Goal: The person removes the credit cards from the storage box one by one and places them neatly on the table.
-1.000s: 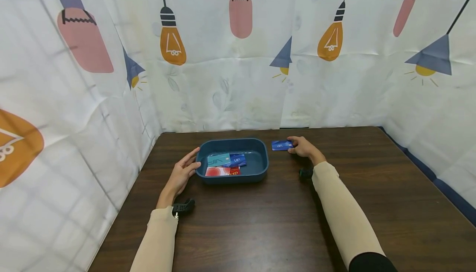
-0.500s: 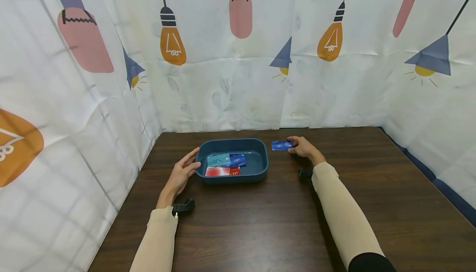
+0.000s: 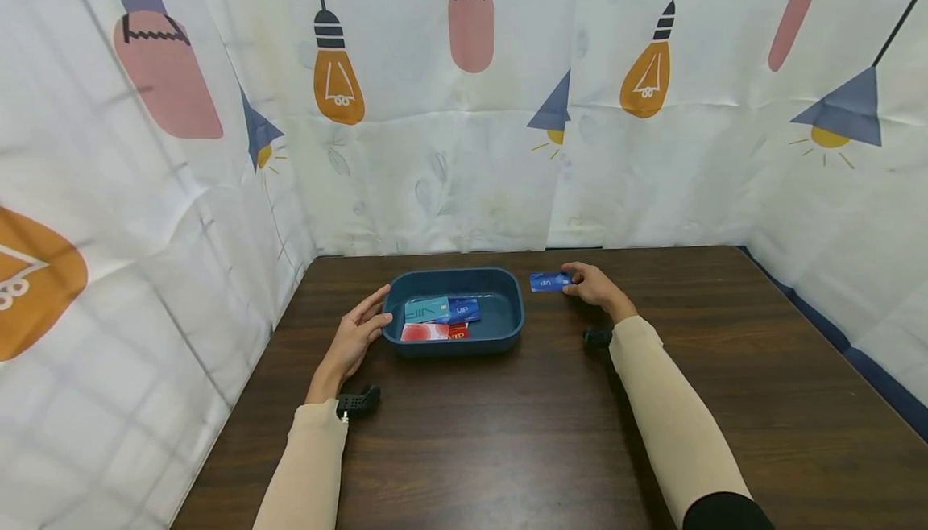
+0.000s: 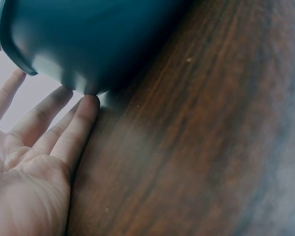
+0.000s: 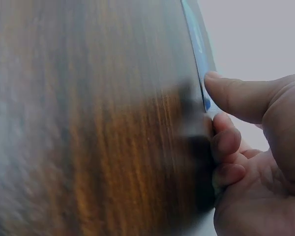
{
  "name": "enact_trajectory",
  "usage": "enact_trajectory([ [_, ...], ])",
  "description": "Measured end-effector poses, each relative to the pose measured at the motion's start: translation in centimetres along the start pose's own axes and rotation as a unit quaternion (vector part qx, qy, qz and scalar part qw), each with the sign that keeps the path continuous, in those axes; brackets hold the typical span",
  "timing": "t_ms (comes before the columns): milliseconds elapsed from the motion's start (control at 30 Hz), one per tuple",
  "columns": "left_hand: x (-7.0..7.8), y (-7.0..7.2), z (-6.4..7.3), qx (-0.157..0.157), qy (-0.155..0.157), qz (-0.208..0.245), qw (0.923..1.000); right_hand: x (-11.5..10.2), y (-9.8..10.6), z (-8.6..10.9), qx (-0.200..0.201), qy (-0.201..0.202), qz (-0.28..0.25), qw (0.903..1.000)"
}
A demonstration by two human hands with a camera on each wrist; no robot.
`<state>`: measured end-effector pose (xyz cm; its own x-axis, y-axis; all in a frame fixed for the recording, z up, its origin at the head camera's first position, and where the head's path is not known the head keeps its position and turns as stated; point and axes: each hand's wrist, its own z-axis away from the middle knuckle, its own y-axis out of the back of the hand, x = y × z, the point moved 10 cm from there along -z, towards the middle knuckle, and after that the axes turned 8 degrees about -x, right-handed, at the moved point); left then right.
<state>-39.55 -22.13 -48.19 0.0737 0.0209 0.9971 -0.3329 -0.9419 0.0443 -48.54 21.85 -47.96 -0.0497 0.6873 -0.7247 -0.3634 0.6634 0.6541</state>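
A dark blue-green plastic bin (image 3: 500, 345) sits on the table with several cards inside: a teal card (image 3: 426, 309), a blue one (image 3: 465, 310), a white and red one (image 3: 424, 332) and part of a red one. My left hand (image 3: 357, 341) rests against the bin's left end; in the left wrist view its extended fingers (image 4: 76, 130) touch the outer wall. To the right of the bin, my right hand (image 3: 590, 286) pinches the right end of another blue card (image 3: 547, 282), low over the table. The right wrist view shows the thumb (image 5: 236, 96) on the card's face, fingers curled behind.
The dark wood-grain table (image 3: 464, 441) carries the bin near its far edge. White printed curtains (image 3: 464, 167) surround it at the back and both sides. Dark straps with small devices are on both wrists, such as the left wrist device (image 3: 358, 402).
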Motion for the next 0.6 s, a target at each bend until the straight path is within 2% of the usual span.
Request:
enact_trajectory([
  [200,-0.1,0.2,0.0,0.003,0.001,0.001,1.0,0.2,0.3,0.7,0.041,0.011,-0.079,0.996],
  [333,-0.2,0.2,0.0,0.002,0.006,-0.003,1.0,-0.9,0.4,1.8,0.071,0.03,-0.111,0.9908],
  [433,-0.2,0.1,-0.1,0.0,0.005,-0.002,1.0,-2.9,0.4,2.7,0.084,0.064,-0.108,0.9885],
  [600,-0.1,0.0,-0.2,-0.006,-0.004,0.009,0.9999,-7.9,0.0,4.0,0.086,0.139,-0.088,0.9826],
])
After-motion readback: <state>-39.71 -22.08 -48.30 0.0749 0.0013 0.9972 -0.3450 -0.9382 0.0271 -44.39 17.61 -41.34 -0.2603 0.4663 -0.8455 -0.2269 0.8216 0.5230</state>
